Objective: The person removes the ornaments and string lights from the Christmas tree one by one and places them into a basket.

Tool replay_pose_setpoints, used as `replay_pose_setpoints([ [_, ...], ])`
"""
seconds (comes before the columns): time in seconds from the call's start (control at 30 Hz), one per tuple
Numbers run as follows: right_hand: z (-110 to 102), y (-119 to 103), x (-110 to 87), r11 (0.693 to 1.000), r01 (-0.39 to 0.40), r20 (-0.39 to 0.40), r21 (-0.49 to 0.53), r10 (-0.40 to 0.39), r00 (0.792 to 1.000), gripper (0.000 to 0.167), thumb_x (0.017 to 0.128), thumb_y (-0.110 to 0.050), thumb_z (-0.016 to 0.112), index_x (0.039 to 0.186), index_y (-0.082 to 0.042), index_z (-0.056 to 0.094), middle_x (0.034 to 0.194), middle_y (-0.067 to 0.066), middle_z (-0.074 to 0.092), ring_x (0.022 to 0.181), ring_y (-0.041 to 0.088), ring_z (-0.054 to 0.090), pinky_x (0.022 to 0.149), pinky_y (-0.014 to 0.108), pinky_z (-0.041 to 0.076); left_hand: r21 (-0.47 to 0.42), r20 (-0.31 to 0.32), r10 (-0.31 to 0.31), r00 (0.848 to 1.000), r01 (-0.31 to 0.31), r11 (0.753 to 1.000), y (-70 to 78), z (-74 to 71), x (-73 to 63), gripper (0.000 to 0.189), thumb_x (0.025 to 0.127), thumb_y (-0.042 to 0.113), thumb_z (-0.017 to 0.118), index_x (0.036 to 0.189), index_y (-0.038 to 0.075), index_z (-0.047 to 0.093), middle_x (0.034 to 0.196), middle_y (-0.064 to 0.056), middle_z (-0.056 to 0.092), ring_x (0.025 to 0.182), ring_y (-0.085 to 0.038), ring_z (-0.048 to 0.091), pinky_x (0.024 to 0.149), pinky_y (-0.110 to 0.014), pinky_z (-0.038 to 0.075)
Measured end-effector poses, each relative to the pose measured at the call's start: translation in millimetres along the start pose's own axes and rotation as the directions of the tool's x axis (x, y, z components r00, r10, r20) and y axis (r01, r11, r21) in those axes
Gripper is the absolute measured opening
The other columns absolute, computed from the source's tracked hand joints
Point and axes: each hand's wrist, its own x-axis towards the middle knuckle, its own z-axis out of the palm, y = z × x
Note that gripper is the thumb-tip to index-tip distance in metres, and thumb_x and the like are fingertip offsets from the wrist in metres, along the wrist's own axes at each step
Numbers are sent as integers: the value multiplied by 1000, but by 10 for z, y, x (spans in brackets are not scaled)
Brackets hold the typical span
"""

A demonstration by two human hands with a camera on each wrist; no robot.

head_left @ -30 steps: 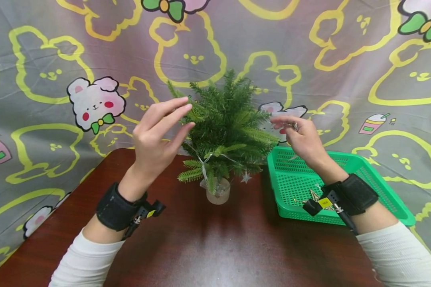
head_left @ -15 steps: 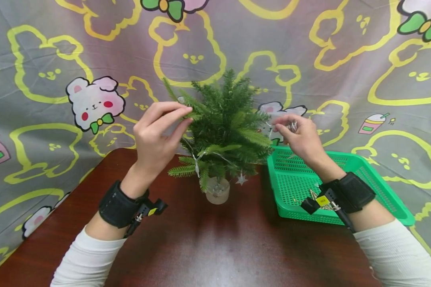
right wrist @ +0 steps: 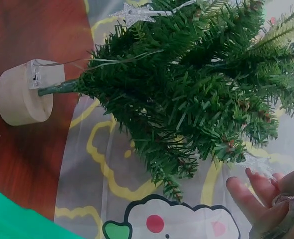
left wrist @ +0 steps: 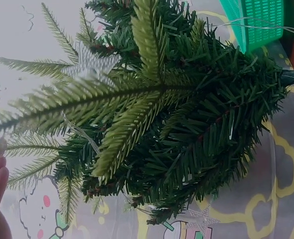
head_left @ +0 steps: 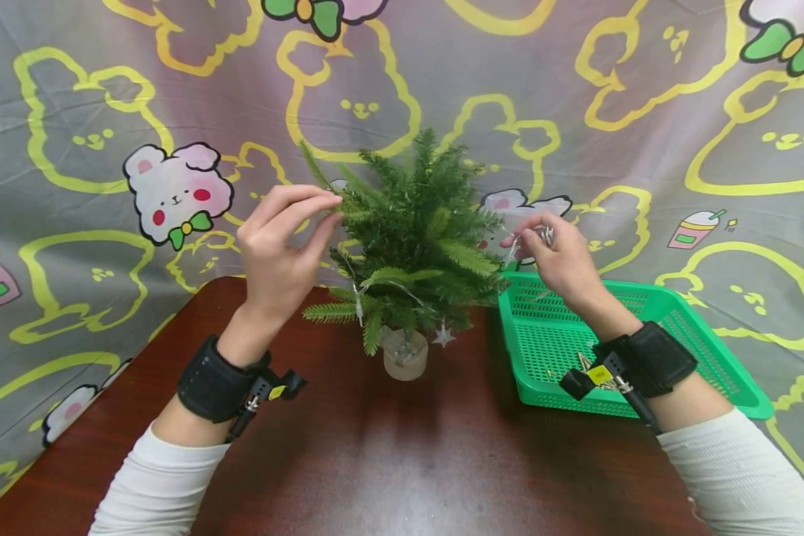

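A small artificial Christmas tree (head_left: 415, 216) stands on a pale round wooden base (right wrist: 22, 97) mid-table. My left hand (head_left: 281, 253) pinches the tip of a branch (left wrist: 77, 107) on the tree's left side. To the tree's right, my right hand (head_left: 563, 253) holds a bunched string of clear star lights, its wire (right wrist: 281, 201) curling between the fingers. Part of the string is draped through the branches: a star light (head_left: 444, 335) hangs low in front, and another star (left wrist: 92, 64) shows near the left side. A clear battery box (right wrist: 36, 74) sits on the base.
A green plastic basket (head_left: 529, 335) stands on the table to the right, with gold star ornaments (head_left: 586, 363) in it, partly behind the right wrist strap. A patterned grey cloth (head_left: 208, 89) hangs behind the dark red wooden table (head_left: 348, 447).
My left hand has drawn slightly left. The tree has turned a little, its lower left branches and hanging star shifting left. My right hand stays near its spot, with more wire showing at its fingertips.
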Motion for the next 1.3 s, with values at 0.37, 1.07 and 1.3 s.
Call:
replay_pose_setpoints([
  [0.37,22,-5,14,990,15,-15,142,-13,1000,20,102,-20,54,115,-6,58,82,-9,62,66,10,67,55,23,48,-10,23,-71,997,71,997,-93,-48,0,9,84,5,77,92,1,78,93,-13,74,85,-27,69,86,-21,54],
  [1.07,36,-19,-12,993,21,87,-119,-10,996,35,103,-39,50,104,-5,57,81,5,52,67,17,47,58,29,41,5,86,-187,979,187,982,-180,-133,-2,15,83,-1,76,98,0,77,99,-16,74,92,-24,71,89,-23,56],
  [1.3,65,9,3,996,26,110,-80,-17,994,35,103,-40,51,94,-7,57,75,2,46,61,18,41,56,31,37,20,105,-217,971,216,976,-166,-164,5,21,83,4,78,104,4,78,107,-12,75,100,-25,70,94,-23,54],
])
